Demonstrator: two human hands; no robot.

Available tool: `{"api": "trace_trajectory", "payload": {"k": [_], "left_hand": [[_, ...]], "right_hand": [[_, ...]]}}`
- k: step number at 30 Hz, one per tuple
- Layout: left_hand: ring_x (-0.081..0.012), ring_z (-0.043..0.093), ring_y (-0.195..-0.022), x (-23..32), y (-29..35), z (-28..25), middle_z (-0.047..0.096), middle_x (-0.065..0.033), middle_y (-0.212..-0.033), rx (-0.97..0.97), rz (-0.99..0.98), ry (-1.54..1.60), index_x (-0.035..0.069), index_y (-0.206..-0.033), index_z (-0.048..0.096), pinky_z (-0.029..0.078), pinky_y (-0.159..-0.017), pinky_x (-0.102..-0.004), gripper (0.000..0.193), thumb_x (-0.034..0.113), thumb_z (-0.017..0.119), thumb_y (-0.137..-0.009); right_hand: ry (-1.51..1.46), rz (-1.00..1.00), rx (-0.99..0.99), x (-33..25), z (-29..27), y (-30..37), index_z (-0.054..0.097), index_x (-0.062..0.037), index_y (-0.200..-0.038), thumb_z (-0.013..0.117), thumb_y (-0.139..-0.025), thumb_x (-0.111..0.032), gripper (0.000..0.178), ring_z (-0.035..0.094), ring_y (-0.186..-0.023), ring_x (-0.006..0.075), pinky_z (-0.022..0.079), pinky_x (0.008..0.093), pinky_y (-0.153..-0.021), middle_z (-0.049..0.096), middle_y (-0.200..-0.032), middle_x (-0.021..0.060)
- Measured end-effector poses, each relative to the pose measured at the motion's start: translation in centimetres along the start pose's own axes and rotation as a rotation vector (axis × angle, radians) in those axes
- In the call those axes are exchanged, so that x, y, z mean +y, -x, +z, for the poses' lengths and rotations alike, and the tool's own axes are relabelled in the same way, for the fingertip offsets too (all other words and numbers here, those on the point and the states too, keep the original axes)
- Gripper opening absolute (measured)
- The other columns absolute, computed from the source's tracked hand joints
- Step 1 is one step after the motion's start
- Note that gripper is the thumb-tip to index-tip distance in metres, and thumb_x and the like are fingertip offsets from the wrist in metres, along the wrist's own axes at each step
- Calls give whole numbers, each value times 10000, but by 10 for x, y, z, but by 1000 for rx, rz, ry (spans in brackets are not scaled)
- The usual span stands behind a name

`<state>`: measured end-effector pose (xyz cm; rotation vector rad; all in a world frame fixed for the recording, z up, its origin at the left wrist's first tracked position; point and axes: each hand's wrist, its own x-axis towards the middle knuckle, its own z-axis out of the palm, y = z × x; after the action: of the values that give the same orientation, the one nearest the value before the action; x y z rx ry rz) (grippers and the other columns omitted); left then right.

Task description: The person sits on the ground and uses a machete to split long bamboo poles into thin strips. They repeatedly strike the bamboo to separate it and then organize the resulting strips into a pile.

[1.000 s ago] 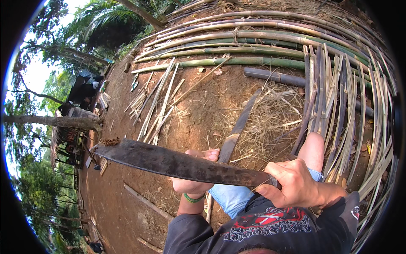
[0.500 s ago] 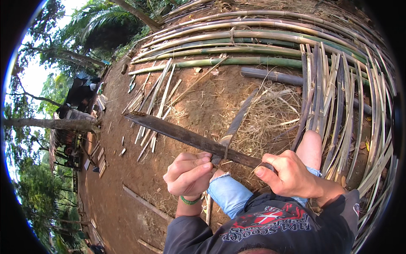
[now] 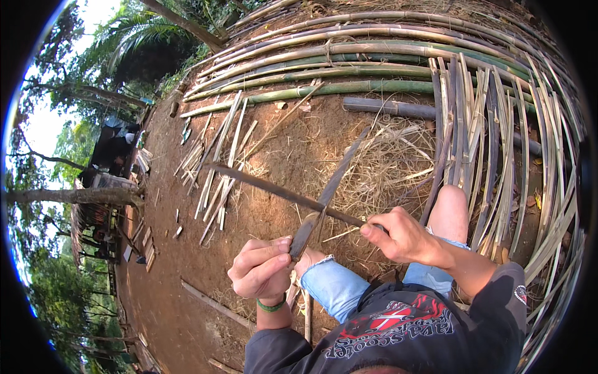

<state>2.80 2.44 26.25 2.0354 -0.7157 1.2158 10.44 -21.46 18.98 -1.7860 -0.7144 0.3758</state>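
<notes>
My left hand (image 3: 258, 269) pinches the near end of a dark bamboo strip (image 3: 342, 173) between thumb and fingers. From there the strip slants away to the upper right, its far end over a heap of shavings. My right hand (image 3: 405, 235) is closed round the handle of a long machete (image 3: 268, 188), whose dark blade points to the upper left. Blade and strip cross a short way beyond my left fingers, and a thin sliver stands at the crossing. The blade appears nearly edge-on. My fingers mostly hide the handle.
Beyond the strip lies a heap of curly shavings (image 3: 389, 165). Split bamboo strips (image 3: 461, 124) are piled at my right, and long bamboo poles (image 3: 311, 88) lie across the far side. Pale slats (image 3: 227, 162) are scattered on the dirt at left. My bent knees frame the work.
The machete has turned from showing its flat to nearly edge-on, and its tip has shifted right. My left hand has moved slightly down and left with the strip; my right hand moved slightly left.
</notes>
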Motion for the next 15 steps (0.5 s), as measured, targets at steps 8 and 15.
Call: {"api": "trace_trajectory", "payload": {"k": [8,15], "left_hand": [[-206,643,-665,-2,8,-7,633,-117,-804,-12,12,1,29,-916,657,615,-606,-316,117,-14,717,-825],[-210,651,-723,-10,15,-13,627,-117,-863,43,-33,40,15,-964,666,595,-634,-301,150,109,733,-868]], "right_hand": [[-13,-126,5,20,11,-2,555,42,-626,490,-984,-488,643,499,-450,215,400,429,-488,447,-463,141],[117,336,213,207,-2,-73,486,-18,-505,398,-985,-594,755,437,-430,182,373,415,-457,437,-447,68]]}}
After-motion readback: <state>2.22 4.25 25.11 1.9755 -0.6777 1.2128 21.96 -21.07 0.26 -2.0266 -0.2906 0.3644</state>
